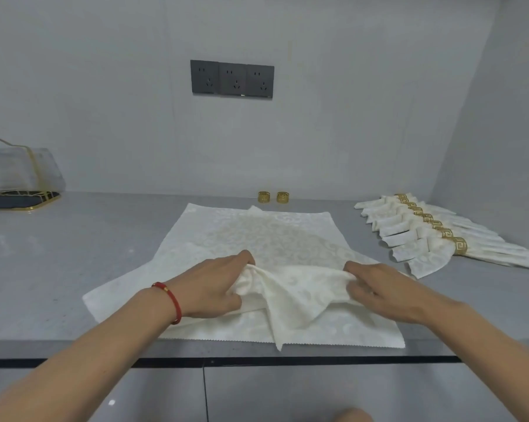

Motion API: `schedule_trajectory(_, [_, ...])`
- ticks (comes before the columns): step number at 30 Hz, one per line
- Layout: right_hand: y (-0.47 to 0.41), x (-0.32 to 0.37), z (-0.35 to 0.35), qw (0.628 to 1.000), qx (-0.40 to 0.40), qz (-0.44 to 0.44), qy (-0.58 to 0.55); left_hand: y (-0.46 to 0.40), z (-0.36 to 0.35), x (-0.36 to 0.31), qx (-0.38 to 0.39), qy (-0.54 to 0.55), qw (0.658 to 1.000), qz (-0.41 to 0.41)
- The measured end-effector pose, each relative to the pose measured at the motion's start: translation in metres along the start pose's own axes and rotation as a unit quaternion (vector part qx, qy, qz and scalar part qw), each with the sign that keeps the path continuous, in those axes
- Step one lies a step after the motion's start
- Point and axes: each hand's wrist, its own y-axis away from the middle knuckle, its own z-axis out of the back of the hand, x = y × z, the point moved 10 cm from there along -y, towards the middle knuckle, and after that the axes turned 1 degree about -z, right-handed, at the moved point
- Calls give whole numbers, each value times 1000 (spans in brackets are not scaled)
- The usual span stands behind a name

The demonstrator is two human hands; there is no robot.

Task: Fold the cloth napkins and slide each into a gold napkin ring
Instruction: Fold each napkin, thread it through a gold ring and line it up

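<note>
A cream patterned cloth napkin (257, 236) lies spread on the grey counter (74, 239). Its near part is gathered into a raised fold (293, 287) between my hands. My left hand (214, 284), with a red bracelet on the wrist, grips the fold's left end. My right hand (382, 290) pinches the right end. Two gold napkin rings (264, 197) (283, 197) stand side by side by the back wall, beyond the napkin. At the right lies a row of several folded napkins (415, 236), each inside a gold ring.
A stack of folded cloths on a dark gold-edged tray (19, 199) sits at the far left. Dark wall sockets (232, 79) are above the counter. The counter's front edge (257, 360) runs just below the napkin.
</note>
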Motion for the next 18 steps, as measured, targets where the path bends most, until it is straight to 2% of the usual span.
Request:
schedule_trajectory(4, [21,24,2,1000,-7,-2,-8,18,-5,3,57,148,987,29])
schedule_trajectory(7, [14,39,-1,1000,6,-4,20,13,6,19,11,225,973,59])
schedule_trajectory(9, [2,47,1,999,-9,14,29,5,8,27,1,238,969,70])
schedule_trajectory(12, [-19,55,-8,999,7,47,-20,-12,2,49,20,249,961,123])
schedule_trajectory(14, [-27,62,-15,995,21,63,-72,-24,3,65,12,268,952,147])
schedule_trajectory(18, [-58,70,-25,974,26,44,-221,-62,10,88,-4,224,965,134])
